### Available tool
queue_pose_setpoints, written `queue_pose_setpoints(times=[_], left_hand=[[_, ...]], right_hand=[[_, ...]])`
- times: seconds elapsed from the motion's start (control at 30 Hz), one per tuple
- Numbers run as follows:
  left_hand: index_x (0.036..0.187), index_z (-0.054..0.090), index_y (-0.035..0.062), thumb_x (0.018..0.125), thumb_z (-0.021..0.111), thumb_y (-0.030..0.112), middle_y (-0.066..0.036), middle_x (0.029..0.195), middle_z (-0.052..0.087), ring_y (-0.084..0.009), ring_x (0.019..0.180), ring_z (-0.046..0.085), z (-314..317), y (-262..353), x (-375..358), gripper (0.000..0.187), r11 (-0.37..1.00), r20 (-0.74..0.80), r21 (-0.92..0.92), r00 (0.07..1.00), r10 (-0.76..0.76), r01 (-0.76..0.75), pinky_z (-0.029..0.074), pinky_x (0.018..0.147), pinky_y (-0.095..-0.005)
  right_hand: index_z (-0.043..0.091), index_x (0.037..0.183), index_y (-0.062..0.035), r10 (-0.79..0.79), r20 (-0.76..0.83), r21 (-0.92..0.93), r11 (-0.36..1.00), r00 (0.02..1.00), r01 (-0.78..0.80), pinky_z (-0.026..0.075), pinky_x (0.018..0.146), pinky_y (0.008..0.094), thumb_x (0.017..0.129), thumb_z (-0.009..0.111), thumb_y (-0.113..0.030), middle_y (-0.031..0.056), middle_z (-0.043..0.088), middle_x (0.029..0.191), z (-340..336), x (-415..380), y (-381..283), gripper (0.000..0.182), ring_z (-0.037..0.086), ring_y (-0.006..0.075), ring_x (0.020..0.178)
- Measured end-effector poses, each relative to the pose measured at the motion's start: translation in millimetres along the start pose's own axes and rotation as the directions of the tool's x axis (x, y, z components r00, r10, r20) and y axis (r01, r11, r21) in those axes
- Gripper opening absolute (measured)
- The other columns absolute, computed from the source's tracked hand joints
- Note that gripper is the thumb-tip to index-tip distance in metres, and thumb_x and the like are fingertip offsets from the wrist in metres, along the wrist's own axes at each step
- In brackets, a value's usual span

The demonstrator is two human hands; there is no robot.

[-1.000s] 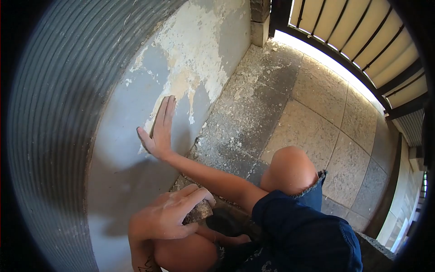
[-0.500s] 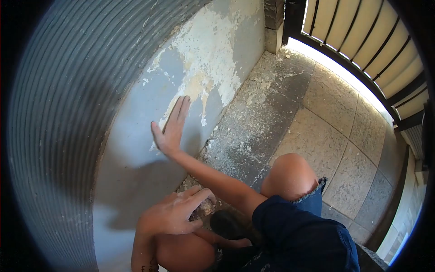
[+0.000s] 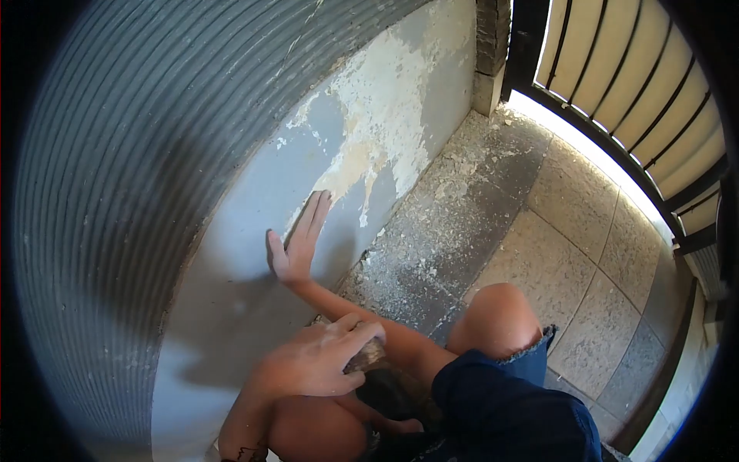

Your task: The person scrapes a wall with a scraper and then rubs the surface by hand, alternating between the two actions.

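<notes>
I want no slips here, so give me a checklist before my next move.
1. Rough brown chunk held in the left hand: ok.
2. Left hand clear of the bare right forearm: cannot tell, they overlap in view.
3. Right hand at the grey painted wall: ok, laid open.
4. Ragged off-white patch firmly attached: cannot tell.
5. Dark grey floor strip swept: not ok, small pale flakes litter it.

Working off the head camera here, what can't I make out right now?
All in the head view:
- Rough brown chunk: full shape hidden by the left hand gripping it.
- Peeling wall: patch under the right hand covered.
- Pale flakes: too small to count.
- Corrugated panel: left end lost in the dark lens rim.
</notes>
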State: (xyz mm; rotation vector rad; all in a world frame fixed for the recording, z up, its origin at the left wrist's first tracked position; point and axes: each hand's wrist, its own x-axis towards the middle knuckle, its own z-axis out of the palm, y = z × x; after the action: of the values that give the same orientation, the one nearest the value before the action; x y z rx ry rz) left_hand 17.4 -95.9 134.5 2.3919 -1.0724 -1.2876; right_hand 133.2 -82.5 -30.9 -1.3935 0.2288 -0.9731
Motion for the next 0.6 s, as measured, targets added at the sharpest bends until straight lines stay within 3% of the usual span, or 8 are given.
queue_pose_setpoints(times=[0.1,0.17,0.2,0.27,0.3,0.37,0.43,0.6], left_hand=[[0.121,0.048,0.011,0.076,0.063,0.016,-0.016,0.108,0.053,-0.0376,0.101,0.057,-0.5,3.2,-10.1,0.047,0.998,-0.012,-0.061,1.0,-0.002,0.002,0.046,0.086,-0.0431],[0.121,0.048,0.0114,0.076,0.063,0.016,-0.016,0.108,0.053,-0.038,0.1,0.057,1.6,-3.3,-22.8,0.048,0.995,-0.034,-0.007,0.994,-0.099,0.099,0.046,0.085,-0.0437],[0.121,0.047,0.0117,0.075,0.063,0.016,-0.016,0.108,0.054,-0.0384,0.099,0.058,4.0,-5.3,-27.7,0.049,0.979,-0.063,0.049,0.979,-0.194,0.197,0.047,0.084,-0.0443],[0.122,0.047,0.0118,0.075,0.063,0.017,-0.016,0.108,0.054,-0.0386,0.099,0.058,9.3,-8.4,-28.1,0.05,0.976,-0.086,0.052,0.975,-0.205,0.21,0.046,0.083,-0.045],[0.122,0.047,0.012,0.074,0.064,0.017,-0.017,0.108,0.054,-0.0387,0.098,0.058,8.5,-10.3,-26.7,0.05,0.973,-0.114,0.066,0.971,-0.211,0.219,0.046,0.083,-0.0457],[0.122,0.048,0.0121,0.074,0.064,0.017,-0.017,0.108,0.054,-0.039,0.098,0.058,4.6,-8.0,-16.8,0.05,0.976,-0.102,0.103,0.978,-0.183,0.194,0.047,0.082,-0.0457],[0.121,0.048,0.0123,0.074,0.064,0.018,-0.018,0.108,0.054,-0.0392,0.097,0.058,4.0,-7.0,-9.1,0.05,0.977,-0.081,0.132,0.985,-0.155,0.165,0.047,0.082,-0.0457],[0.123,0.048,0.0135,0.074,0.064,0.018,-0.019,0.109,0.054,-0.0403,0.094,0.059,3.7,-12.7,-16.6,0.052,0.991,-0.096,0.082,0.991,-0.094,0.102,0.047,0.081,-0.0458]], right_hand=[[0.009,0.147,0.0093,0.001,-0.091,-0.054,0.999,0.996,-0.006,0.005,0.116,0.048,0.087,0.056,-0.027,0.0292,0.004,0.154,-7.9,53.3,8.5,0.085,0.005,0.042,0.144],[0.011,0.147,0.0093,0.165,-0.198,0.102,0.984,0.966,-0.147,0.005,0.117,0.0431,0.092,0.05,-0.023,0.0286,0.006,0.154,-22.4,110.5,10.7,0.075,0.005,0.0397,0.144],[0.011,0.147,0.0093,0.17,-0.193,0.098,0.983,0.966,-0.153,0.005,0.117,0.0431,0.092,0.05,-0.023,0.0286,0.006,0.154,-22.5,112.6,14.3,0.075,0.005,0.0397,0.144],[0.013,0.146,0.0094,0.131,-0.236,0.063,0.991,0.963,-0.119,0.006,0.117,0.0393,0.093,0.046,-0.016,0.0282,0.007,0.154,-20.5,114.4,17.9,0.067,0.005,0.0377,0.145],[0.012,0.146,0.0096,0.117,-0.232,0.064,0.992,0.966,-0.104,0.005,0.117,0.0424,0.091,0.052,-0.02,0.0298,0.006,0.154,-12.9,94.5,10.6,0.075,0.004,0.0401,0.144],[0.01,0.146,0.0099,0.08,-0.151,-0.014,0.996,0.985,-0.083,0.004,0.116,0.0465,0.087,0.058,-0.025,0.0321,0.004,0.153,1.6,43.5,-1.7,0.084,0.004,0.043,0.144],[0.007,0.146,0.0106,0.133,-0.045,0.033,0.991,0.99,-0.132,-0.001,0.116,0.0484,0.09,0.052,-0.027,0.0311,0.001,0.154,8.9,5.8,-22.5,0.081,-0.001,0.0435,0.144],[0.009,0.146,0.0096,0.098,-0.102,-0.004,0.995,0.99,-0.099,0.0,0.116,0.0466,0.092,0.049,-0.029,0.0305,0.003,0.154,0.5,47.0,-7.4,0.078,0.001,0.0421,0.144]])
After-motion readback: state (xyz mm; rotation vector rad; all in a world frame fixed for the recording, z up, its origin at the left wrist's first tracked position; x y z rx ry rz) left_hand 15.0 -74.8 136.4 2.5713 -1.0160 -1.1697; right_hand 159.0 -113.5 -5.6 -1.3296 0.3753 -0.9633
